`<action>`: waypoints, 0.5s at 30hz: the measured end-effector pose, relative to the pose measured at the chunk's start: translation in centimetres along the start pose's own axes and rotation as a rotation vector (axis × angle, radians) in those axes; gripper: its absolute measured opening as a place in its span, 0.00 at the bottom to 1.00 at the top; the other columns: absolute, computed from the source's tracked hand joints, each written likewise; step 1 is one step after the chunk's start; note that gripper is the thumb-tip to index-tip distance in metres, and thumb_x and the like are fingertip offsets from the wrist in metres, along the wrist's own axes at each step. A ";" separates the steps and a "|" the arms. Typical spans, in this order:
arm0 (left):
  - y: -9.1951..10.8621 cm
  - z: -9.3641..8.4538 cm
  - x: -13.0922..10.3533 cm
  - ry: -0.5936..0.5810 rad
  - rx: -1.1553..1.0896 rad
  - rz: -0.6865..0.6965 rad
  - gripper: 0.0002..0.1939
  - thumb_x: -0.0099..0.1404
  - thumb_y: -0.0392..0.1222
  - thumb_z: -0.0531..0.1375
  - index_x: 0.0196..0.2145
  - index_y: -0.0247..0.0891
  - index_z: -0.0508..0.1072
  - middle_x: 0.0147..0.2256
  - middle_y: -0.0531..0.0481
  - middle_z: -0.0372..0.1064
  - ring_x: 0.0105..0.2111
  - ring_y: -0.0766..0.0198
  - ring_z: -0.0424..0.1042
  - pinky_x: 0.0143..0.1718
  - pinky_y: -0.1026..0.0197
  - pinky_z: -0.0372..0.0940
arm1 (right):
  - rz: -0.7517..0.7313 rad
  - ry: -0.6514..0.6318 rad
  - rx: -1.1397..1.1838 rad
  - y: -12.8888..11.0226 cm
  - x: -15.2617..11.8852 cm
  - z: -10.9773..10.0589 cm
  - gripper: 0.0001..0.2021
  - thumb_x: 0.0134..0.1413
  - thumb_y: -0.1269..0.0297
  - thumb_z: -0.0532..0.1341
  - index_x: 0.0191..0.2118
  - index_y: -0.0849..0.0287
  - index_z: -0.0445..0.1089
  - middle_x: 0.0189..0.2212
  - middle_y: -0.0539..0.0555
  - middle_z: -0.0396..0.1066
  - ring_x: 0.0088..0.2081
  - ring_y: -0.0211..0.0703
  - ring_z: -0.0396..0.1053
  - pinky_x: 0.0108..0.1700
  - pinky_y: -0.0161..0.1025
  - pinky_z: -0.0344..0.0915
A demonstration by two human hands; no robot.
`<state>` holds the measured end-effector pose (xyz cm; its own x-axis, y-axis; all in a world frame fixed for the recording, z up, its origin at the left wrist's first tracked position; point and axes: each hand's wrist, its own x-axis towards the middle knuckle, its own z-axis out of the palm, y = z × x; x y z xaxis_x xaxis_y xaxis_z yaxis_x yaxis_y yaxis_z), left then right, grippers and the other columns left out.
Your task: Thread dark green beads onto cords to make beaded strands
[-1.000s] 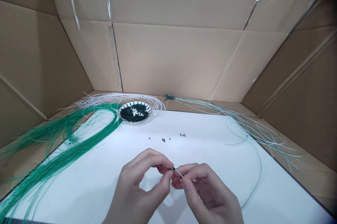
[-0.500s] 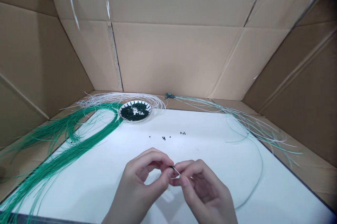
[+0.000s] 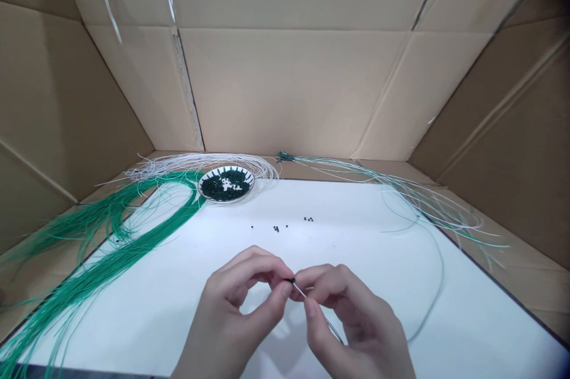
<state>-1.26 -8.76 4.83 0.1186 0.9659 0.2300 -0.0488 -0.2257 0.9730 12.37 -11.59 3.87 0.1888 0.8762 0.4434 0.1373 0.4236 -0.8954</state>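
A tiny dark bead-like piece (image 3: 291,280) is pinched at the tips of the left grip (image 3: 247,302), too small to make out from here. A thin pale strand (image 3: 299,290) runs straight from it, slanting down into the right grip (image 3: 358,313), and a darker line shows beyond the right thumb.

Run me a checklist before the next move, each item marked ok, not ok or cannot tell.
1. Left hand pinches the dark piece: ok.
2. Right hand has its grip on the pale strand: ok.
3. Strand passes through the piece: cannot tell, too small.
4. Dish upright: ok.
5. All small pieces inside it: not ok, some loose pieces lie on the white surface.
6. Green strands clear of both hands: ok.
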 end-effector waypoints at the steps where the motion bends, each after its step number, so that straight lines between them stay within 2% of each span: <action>1: 0.1 0.0 0.0 0.000 0.004 -0.004 0.10 0.59 0.29 0.63 0.28 0.43 0.79 0.29 0.55 0.73 0.32 0.67 0.72 0.35 0.70 0.68 | -0.003 -0.004 -0.005 -0.1 0.0 0.0 0.11 0.51 0.79 0.60 0.27 0.54 0.67 0.29 0.46 0.77 0.31 0.35 0.75 0.37 0.27 0.74; 15: 0.5 -0.1 -0.2 -0.015 0.008 -0.060 0.08 0.59 0.32 0.64 0.27 0.44 0.79 0.29 0.55 0.72 0.32 0.66 0.70 0.34 0.70 0.66 | -0.037 -0.047 -0.025 0.1 -0.1 -0.4 0.10 0.50 0.77 0.59 0.29 0.52 0.66 0.30 0.41 0.77 0.33 0.31 0.75 0.38 0.23 0.71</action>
<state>-1.46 -9.07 5.26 0.1363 0.9758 0.1711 -0.0334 -0.1681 0.9852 12.74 -11.74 3.72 0.1373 0.8700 0.4735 0.1678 0.4507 -0.8768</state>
